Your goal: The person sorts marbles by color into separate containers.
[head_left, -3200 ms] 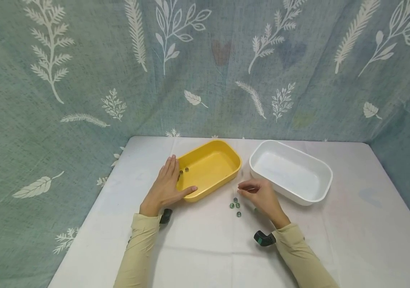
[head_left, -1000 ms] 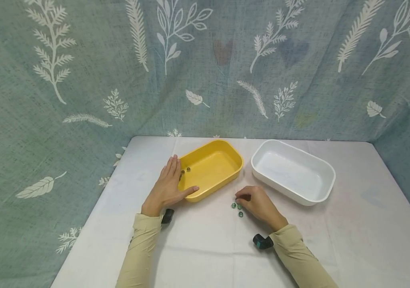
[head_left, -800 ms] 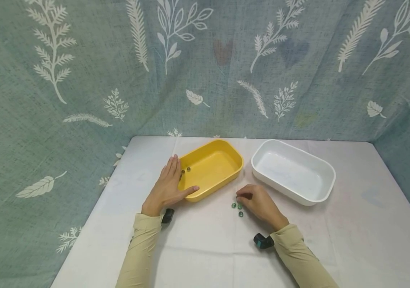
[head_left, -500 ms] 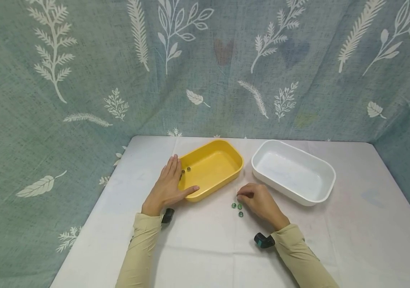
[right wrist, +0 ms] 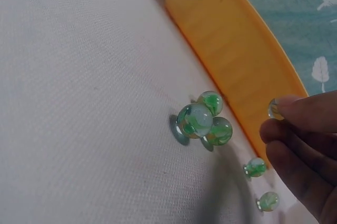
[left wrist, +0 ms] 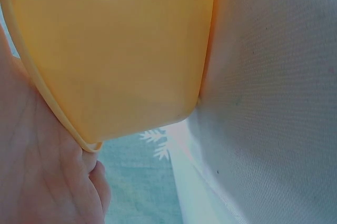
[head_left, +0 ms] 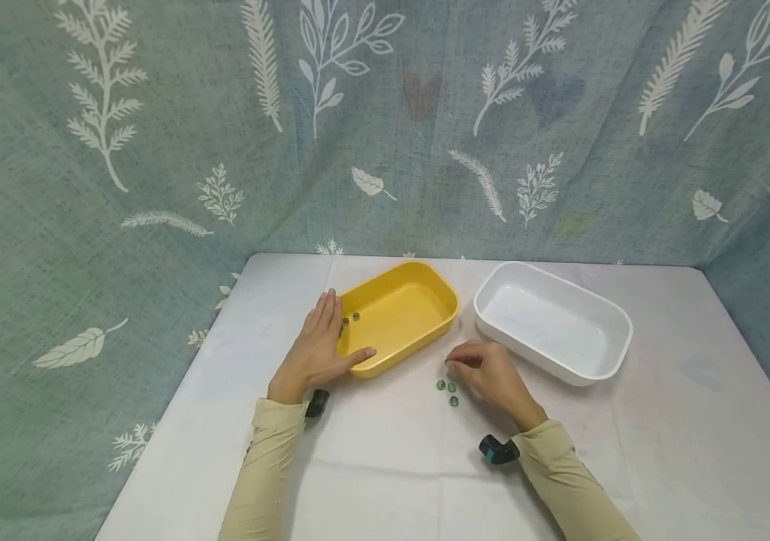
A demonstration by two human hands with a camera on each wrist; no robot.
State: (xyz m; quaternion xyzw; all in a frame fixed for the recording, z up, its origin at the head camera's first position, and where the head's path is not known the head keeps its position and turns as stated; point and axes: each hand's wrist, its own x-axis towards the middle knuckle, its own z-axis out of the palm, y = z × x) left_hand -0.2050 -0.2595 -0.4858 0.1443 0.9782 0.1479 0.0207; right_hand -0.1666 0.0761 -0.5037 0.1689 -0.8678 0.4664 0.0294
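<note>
My left hand (head_left: 313, 346) rests over the left end of the yellow tray (head_left: 418, 319), fingers straight and thumb along its near rim; in the left wrist view the palm (left wrist: 42, 155) lies against the rim. A few small marbles (head_left: 355, 316) are inside the tray by those fingers. Thumb and fingertips of my right hand (head_left: 493, 376) pinch a clear glass marble (right wrist: 273, 109), held just above the tablecloth. Close below the fingertips, a cluster of green-swirled marbles (head_left: 451, 387) sits on the cloth. The right wrist view also shows two marbles (right wrist: 255, 167) farther off, beneath the hand.
A white tray (head_left: 617, 338) stands to the right of the yellow one, behind my right hand. White cloth (head_left: 385, 481) covers the table, and a green leaf-patterned curtain (head_left: 385, 203) hangs behind and at both sides.
My right hand has come down to the marbles, pinched the farthest of the cluster and lifted it slightly away. The left hand keeps its place on the yellow tray.
</note>
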